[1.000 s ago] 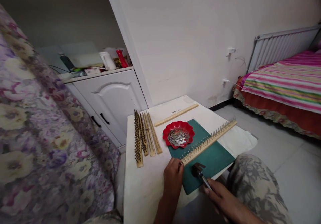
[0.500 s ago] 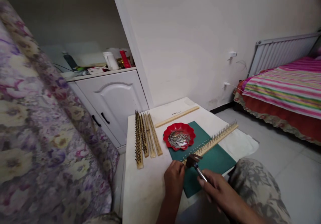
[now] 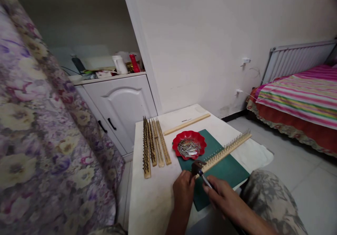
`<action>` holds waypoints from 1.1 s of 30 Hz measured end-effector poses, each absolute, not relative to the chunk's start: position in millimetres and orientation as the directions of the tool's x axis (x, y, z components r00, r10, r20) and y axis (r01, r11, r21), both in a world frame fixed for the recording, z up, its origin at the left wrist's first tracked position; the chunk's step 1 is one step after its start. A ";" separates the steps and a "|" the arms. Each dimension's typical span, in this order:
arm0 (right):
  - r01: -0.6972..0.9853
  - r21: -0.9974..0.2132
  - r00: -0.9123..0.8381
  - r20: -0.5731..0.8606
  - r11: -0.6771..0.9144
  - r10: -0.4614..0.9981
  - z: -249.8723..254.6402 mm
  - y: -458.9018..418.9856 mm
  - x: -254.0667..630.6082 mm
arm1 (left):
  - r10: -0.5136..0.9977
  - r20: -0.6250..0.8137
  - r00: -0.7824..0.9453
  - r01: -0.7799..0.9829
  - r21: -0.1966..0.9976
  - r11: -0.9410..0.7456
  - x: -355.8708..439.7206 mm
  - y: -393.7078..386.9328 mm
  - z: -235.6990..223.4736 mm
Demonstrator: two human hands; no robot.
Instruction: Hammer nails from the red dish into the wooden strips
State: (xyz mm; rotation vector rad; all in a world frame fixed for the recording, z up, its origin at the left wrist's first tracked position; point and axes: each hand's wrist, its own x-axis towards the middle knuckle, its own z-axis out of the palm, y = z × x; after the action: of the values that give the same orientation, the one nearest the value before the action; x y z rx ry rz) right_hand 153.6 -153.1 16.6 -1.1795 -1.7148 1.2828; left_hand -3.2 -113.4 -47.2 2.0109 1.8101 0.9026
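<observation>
My right hand [image 3: 219,193] is closed round the handle of a claw hammer [image 3: 207,181], whose dark head is over the near end of a wooden strip [image 3: 219,158]. Rows of upright nails stand along that strip, which lies slantwise across a green mat [image 3: 231,173]. At the strip's near end is my left hand [image 3: 184,185], its fingers pinched together beside the hammer head. Whatever is between those fingertips is too small and hidden to make out. Just beyond the hands, a red scalloped dish [image 3: 179,136] full of loose nails [image 3: 188,148] rests on the mat.
Several nail-studded wooden strips [image 3: 155,143] lie at the left of the white table [image 3: 155,196]. A plain wooden strip [image 3: 186,124] lies near the back edge, with a couple of thin dark pieces beside it. A white cloth [image 3: 255,154] hangs at the right edge.
The hammer head has shifted slightly left and down toward the strip's near end, and my right hand has moved with it. My left hand stays pinched there. The whole view has shifted a little.
</observation>
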 end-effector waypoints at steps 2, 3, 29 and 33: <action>0.262 -0.957 -0.362 0.025 0.127 0.932 14.6 -152.9 154.1 | 0.965 0.261 0.026 0.780 0.598 -0.183 -3.3 -113.7 -47.0; 0.260 -0.959 -0.364 0.011 0.113 0.931 13.6 -153.8 154.8 | 0.964 0.264 0.030 0.778 0.599 -0.188 -3.3 -113.7 -46.6; 0.201 -0.979 -0.245 -0.007 0.044 0.969 -48.6 -181.6 186.8 | 0.954 0.291 0.076 0.823 0.521 -0.225 -41.6 -128.4 -40.6; 0.200 -0.978 -0.264 0.007 0.061 0.964 -45.3 -180.5 188.9 | 0.956 0.284 0.073 0.820 0.528 -0.220 -39.0 -124.1 -42.4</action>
State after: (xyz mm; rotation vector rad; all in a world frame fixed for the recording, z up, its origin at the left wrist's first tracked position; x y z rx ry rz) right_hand 188.9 -180.5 -45.3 -1.1979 -1.5787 1.2707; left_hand -39.0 -124.1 -42.4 2.1195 1.7986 0.8619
